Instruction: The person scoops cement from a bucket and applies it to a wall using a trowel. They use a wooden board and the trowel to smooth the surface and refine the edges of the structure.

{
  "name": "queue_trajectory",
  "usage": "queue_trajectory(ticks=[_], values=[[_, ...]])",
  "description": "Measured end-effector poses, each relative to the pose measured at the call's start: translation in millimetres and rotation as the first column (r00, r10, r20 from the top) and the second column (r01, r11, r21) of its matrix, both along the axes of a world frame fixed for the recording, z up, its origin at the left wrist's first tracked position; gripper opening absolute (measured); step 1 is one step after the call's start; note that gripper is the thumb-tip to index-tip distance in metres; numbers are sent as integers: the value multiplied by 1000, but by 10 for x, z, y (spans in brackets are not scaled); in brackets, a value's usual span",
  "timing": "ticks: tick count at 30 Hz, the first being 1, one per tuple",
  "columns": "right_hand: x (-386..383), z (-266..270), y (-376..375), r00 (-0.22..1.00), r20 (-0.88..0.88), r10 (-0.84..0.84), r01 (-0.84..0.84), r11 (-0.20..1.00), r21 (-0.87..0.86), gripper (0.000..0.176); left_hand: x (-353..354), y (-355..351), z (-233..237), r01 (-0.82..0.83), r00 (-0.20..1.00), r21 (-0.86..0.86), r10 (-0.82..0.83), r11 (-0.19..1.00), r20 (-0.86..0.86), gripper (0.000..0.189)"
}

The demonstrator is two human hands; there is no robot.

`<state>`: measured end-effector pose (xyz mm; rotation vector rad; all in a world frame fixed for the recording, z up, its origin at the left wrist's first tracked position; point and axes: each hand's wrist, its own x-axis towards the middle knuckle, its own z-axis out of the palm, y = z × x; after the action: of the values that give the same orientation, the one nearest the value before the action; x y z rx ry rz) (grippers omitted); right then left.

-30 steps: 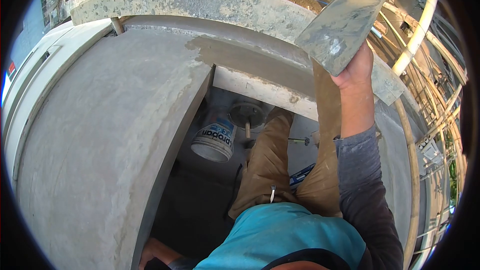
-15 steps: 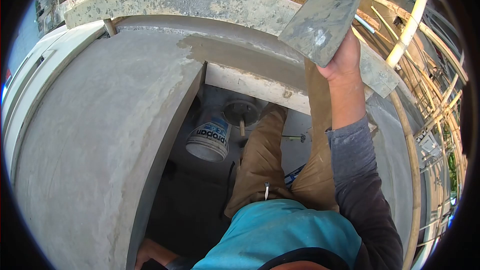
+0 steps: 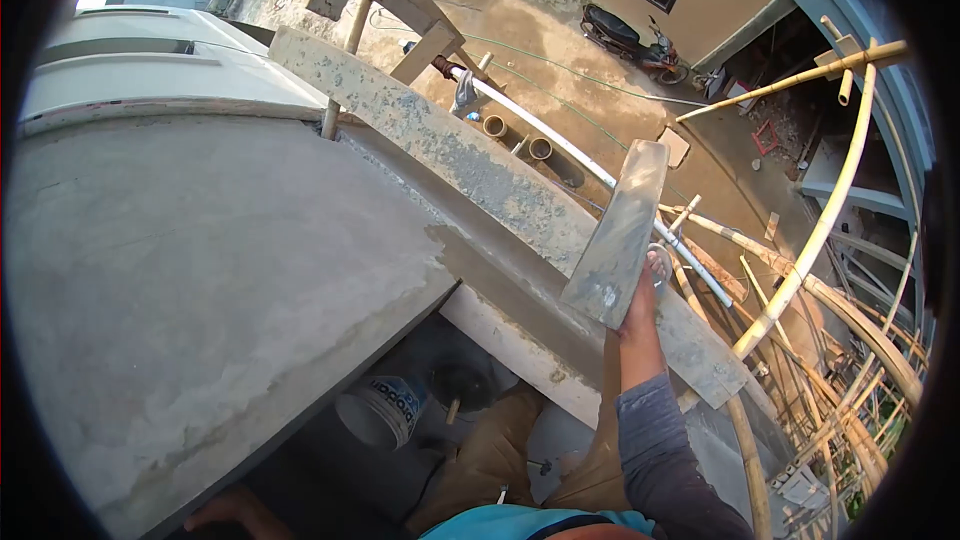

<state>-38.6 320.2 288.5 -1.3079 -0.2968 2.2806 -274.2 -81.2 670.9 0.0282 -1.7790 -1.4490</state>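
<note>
Right grip [image 3: 640,300] is clenched round the lower end of a long flat plastering float [image 3: 617,230]. The arm is stretched out and up in a grey sleeve [image 3: 660,450]. The float is caked in grey mortar and stands tilted, its top end pointing away from the person. It sits over the ledge, between the formwork plank [image 3: 440,145] and the bamboo scaffolding [image 3: 820,230]. Can't tell whether the blade touches the ledge.

A strip of wet mortar [image 3: 500,285], darker than the rest, runs along the ledge just left of the float. The plank is rough and mortar-splashed and lies diagonally beyond that strip. A white pipe [image 3: 560,145] runs behind it, past the float's top end.

Left grip [image 3: 235,512] is low at the frame edge, under the lip of the big plastered concrete face [image 3: 200,270]. Only part of it shows, so can't tell if it's clenched or released.

Down in the gap below the ledge there's a white bucket [image 3: 385,410] with blue lettering, tilted, near the person's tan trousers [image 3: 480,465].

Ground level is far below, with a motorbike [image 3: 630,40] parked by a tan wall.
</note>
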Motion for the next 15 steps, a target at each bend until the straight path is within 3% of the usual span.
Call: queue_trajectory(ticks=[3, 5, 8, 9, 11, 13, 15], values=[[-83, 75, 6, 981, -141, 131, -116, 987, 109, 42, 62, -31, 40, -29, 998, 76, 32, 997, -46, 102], [-141, 40, 33, 974, -147, 173, -165, 984, 62, 42, 98, -132, 74, -44, 996, 98, 51, 994, -69, 102], [-77, -185, 18, 963, -106, 247, -245, 969, 28, 43, 54, -567, 66, 38, 999, -92, -39, 995, -10, 105], [-49, -214, 9, 951, -172, 258, -262, 965, -6, 43, 102, -389, 72, 28, 1000, -92, -29, 995, -7, 105], [-115, -427, -74, 935, -237, 262, -277, 961, -29, 44, 117, 19, 57, -52, 999, 115, 52, 992, -1, 106], [60, -816, -454, 940, -314, -130, 28, 950, -311, 42, 186, -22, 86, -4, 1000, 114, 2, 993, 19, 107], [187, -812, -732, 947, -262, -184, 73, 921, -382, 41, 100, -33, 45, 47, 999, 63, -48, 997, 21, 107]])
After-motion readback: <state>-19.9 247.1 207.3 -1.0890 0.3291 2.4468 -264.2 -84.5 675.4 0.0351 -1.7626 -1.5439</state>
